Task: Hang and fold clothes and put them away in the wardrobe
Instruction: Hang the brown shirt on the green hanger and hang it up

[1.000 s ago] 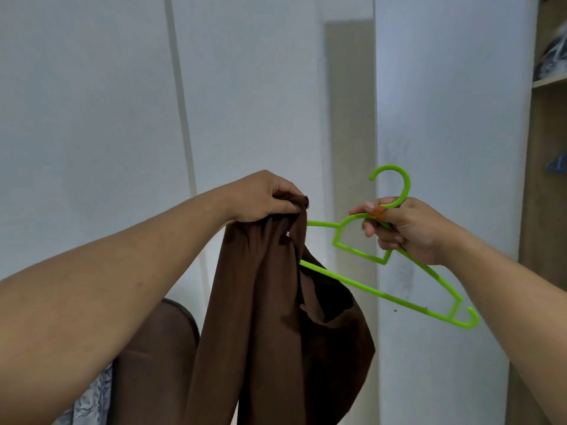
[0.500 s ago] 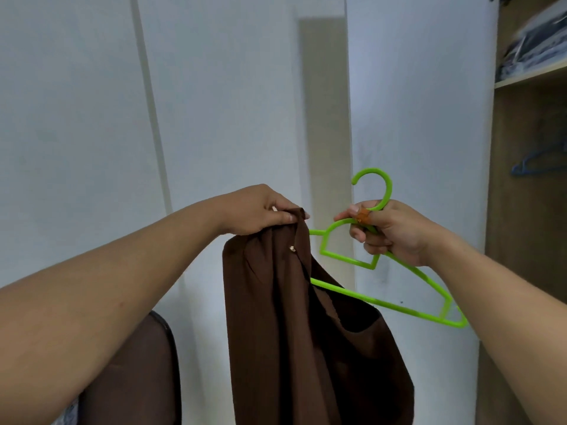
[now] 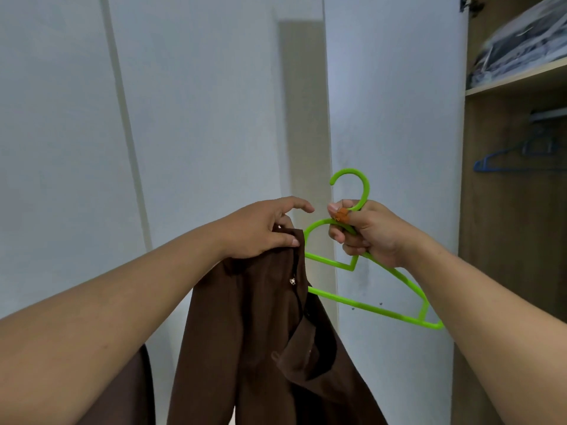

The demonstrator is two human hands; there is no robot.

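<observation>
Gripping, frame centre: left hand [image 3: 264, 227], thumb and curled fingers pinching top edge of brown garment [image 3: 260, 338], index finger extended free; garment hanging to lower edge of frame. Clenching, just right of centre: right hand [image 3: 366, 233], fingers wrapped round neck of green hanger [image 3: 368, 303], hook pointing up, left end tucked inside garment. Hanging, far right, in open wardrobe [image 3: 506, 240]: blue hanger [image 3: 503, 159], beneath shelf [image 3: 518, 81] carrying blurred bundles.

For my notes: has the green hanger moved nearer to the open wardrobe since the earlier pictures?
Cannot tell: the green hanger only appears nearer the wardrobe shelf because the camera turned.
</observation>
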